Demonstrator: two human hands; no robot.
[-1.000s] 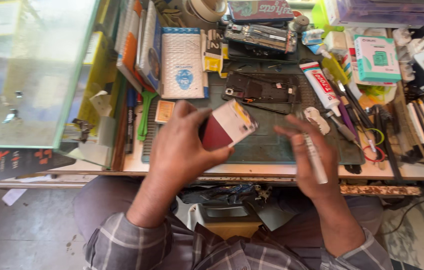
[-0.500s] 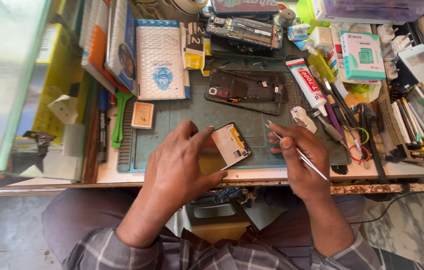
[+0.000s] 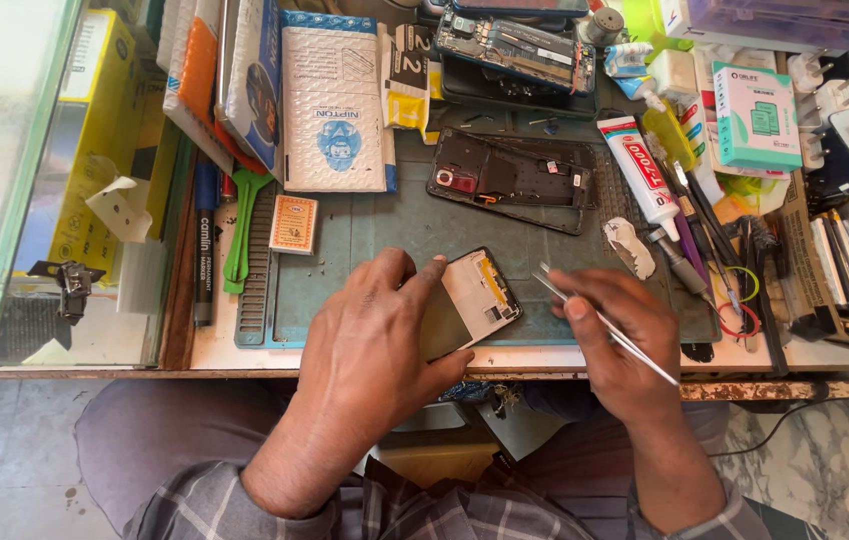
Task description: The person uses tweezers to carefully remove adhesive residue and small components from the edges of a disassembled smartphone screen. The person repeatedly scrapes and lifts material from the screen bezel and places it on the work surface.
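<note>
Lowered since a second ago, from a raised tilt in front of the chest to flat on the mat (image 3: 394, 225), near its front edge: phone (image 3: 472, 305), open side up, gold strip along the right edge. Pinned there by left hand (image 3: 374, 350), fingers wrapped over its left half. Held in right hand (image 3: 619, 340), just right of the phone: tweezers (image 3: 599, 320), pinched closed between thumb and fingers, tips aimed at the phone's upper right corner, not yet touching. Best done with the phone pressed flat and the wrist braced on the mat, tips brought in shallow. Behind the phone: dark frame (image 3: 514, 180). Right of the frame: glue tube (image 3: 639, 165). Left of the phone: small orange card (image 3: 294, 223).
</note>
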